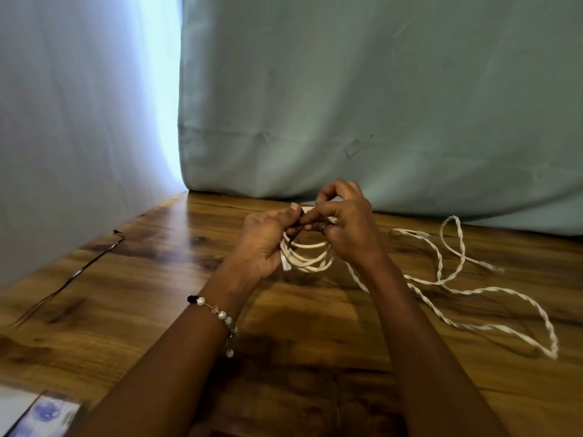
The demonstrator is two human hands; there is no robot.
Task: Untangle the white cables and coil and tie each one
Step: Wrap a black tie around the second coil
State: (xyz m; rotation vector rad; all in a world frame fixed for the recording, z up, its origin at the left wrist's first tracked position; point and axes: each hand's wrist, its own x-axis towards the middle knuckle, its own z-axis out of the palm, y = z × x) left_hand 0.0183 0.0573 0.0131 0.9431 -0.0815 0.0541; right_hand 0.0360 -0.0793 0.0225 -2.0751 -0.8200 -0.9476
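Coiled white cable [307, 257] held above desk [157, 279]; left hand [268, 238] grip clamped on loops, right hand [344, 222] pinching top, likely tying. Twisted cables [457, 288] right, still uncoiled.

wooden table [132, 298] — thin dark wire [85, 266], perhaps; teal curtain [362, 99] behind.

The bench [157, 310] has a wood-grain top with dark knots. 2 twisted white cables [457, 291] lie in loose loops on its right part, their ends near the far edge. A thin dark wire [79, 269] lies on the left part, running toward the near edge. A blurred printed packet [41, 414] rests at the near left corner.
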